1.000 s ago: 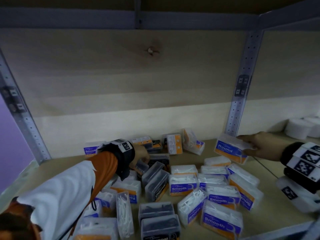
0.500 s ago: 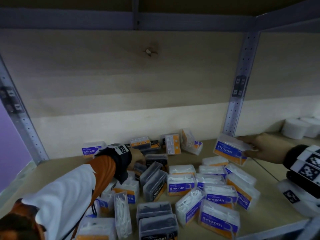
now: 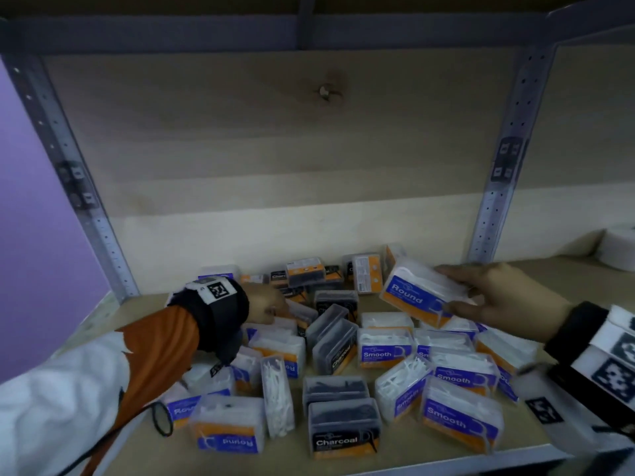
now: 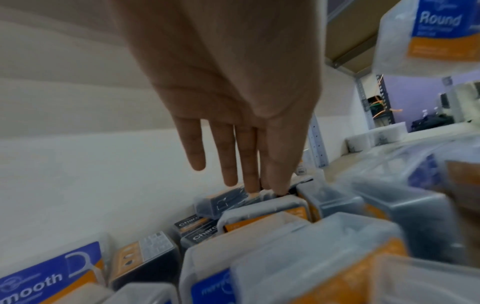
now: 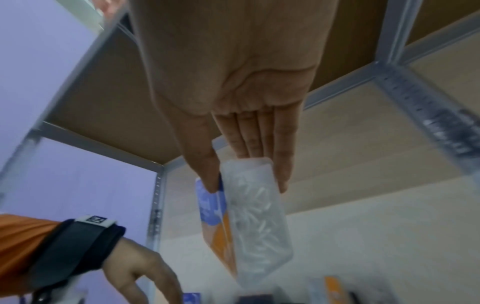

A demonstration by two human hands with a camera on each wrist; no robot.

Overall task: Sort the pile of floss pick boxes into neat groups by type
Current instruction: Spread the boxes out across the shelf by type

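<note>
A jumbled pile of floss pick boxes covers the wooden shelf [image 3: 103, 324]: clear "Smooth" boxes [image 3: 386, 348], "Round" boxes [image 3: 228, 429] and dark "Charcoal" boxes [image 3: 343, 427]. My right hand [image 3: 446, 288] pinches one Round box [image 3: 419, 297] between thumb and fingers, tilted in the air above the pile's back right; the right wrist view shows that Round box [image 5: 254, 216] in the hand [image 5: 246, 185]. My left hand [image 3: 278, 309] reaches into the back of the pile. In the left wrist view its straight fingers [image 4: 231, 164] touch the top of a Charcoal box [image 4: 223, 201].
Grey perforated uprights [image 3: 494, 201] stand at the back corners before a wooden back panel. White rolls [image 3: 618, 249] sit on the neighbouring shelf to the right. More Charcoal boxes [image 3: 305, 274] line the back wall. The shelf's front edge [image 3: 446, 465] runs just below the pile.
My right hand has carried the Round box leftward, away from the upright and over the pile. My left hand stays at the Charcoal boxes at the back.
</note>
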